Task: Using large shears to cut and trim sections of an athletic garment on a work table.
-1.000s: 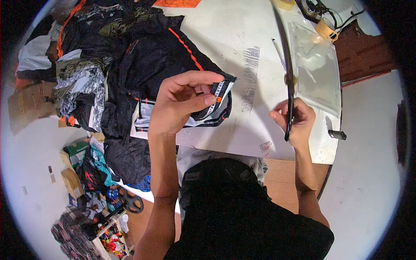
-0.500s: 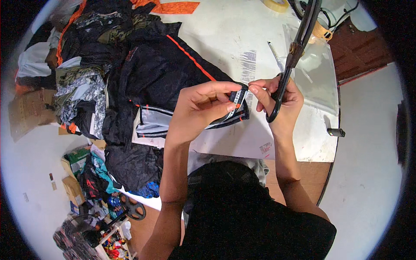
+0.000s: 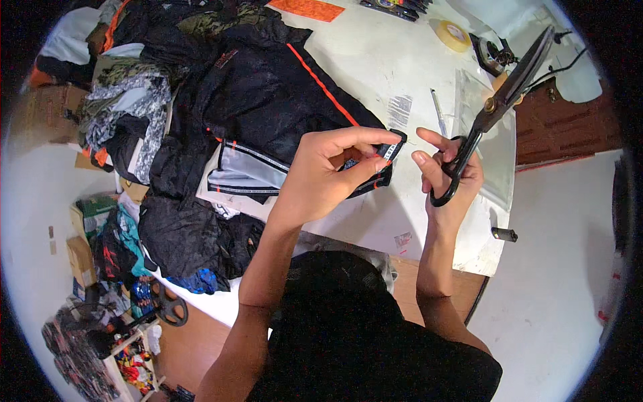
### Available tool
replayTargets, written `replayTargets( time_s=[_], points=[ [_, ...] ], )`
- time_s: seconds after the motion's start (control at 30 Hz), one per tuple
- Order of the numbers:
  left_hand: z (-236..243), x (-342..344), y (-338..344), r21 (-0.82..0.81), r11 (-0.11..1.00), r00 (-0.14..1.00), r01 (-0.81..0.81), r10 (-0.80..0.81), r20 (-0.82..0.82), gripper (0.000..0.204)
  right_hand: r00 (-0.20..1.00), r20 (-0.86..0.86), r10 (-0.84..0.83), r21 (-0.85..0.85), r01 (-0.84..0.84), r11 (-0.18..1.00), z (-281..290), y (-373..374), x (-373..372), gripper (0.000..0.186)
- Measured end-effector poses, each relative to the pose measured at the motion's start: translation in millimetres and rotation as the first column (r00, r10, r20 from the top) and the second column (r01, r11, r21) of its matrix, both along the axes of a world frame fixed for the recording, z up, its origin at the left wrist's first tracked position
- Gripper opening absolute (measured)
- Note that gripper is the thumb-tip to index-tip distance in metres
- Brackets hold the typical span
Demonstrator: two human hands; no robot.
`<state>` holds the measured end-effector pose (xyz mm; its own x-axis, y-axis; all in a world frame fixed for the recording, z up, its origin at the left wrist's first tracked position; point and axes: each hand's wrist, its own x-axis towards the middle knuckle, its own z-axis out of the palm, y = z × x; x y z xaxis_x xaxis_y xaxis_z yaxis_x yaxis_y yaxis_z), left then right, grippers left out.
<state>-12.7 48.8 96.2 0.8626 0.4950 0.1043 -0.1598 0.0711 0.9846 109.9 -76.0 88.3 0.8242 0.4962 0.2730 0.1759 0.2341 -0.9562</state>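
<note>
A black garment point(image 3: 261, 94) with an orange stripe is spread on the white table, a pale grey panel showing at its lower edge. My left hand point(image 3: 315, 171) pinches the garment's black, printed hem band point(image 3: 398, 143) between thumb and fingers and lifts it. From the band's end a thin thread sticks out. Beside it, my right hand point(image 3: 455, 187) holds large black scissors point(image 3: 492, 105) by a handle loop, their blades pointing up and away to the right. The thumb and forefinger of that hand are apart, off the fabric, with nothing visible between them.
A pen point(image 3: 439, 110) and a clear plastic sheet point(image 3: 495, 161) lie right of the garment. Farther back is a tape roll point(image 3: 453, 36). Clothes point(image 3: 127, 87) are piled at the left. A small dark cylinder point(image 3: 504, 234) sits at the table's right edge.
My right hand has moved away from the hem band, its thumb and forefinger parting. The scissors have tilted to the right. My left hand keeps its pinch. The whole view has shifted.
</note>
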Motion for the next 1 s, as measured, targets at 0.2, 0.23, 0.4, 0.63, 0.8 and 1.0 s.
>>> replayTargets(
  time_s=[0.2,0.23,0.4,0.63,0.8,1.0],
  points=[
    [-10,-3,0,-0.021,1.000,0.999,-0.007,0.008,0.044,0.029,0.999,0.001,-0.038,-0.005,0.038,0.999,-1,14,-14,0.031],
    [-11,-4,1,-0.009,1.000,0.999,-0.008,0.008,0.045,0.029,0.998,0.001,-0.067,0.004,0.067,0.998,0,16,-16,0.031],
    [-13,-5,-1,-0.005,1.000,0.999,-0.027,0.027,0.047,0.030,1.000,0.011,-0.006,0.014,0.006,1.000,2,13,-19,0.030],
    [-16,-12,11,-0.148,0.985,0.959,-0.093,0.128,0.251,0.029,0.983,0.001,0.186,-0.009,-0.186,0.983,-11,-15,-11,0.031],
    [-10,-20,16,-0.304,0.945,0.911,-0.121,0.227,0.343,0.029,0.907,0.404,0.119,-0.263,-0.010,0.965,-32,-37,4,0.043],
    [-9,-25,15,-0.317,0.936,0.885,-0.152,0.271,0.378,0.030,0.556,0.799,0.231,-0.436,0.269,0.859,-21,-44,6,0.051]
  ],
)
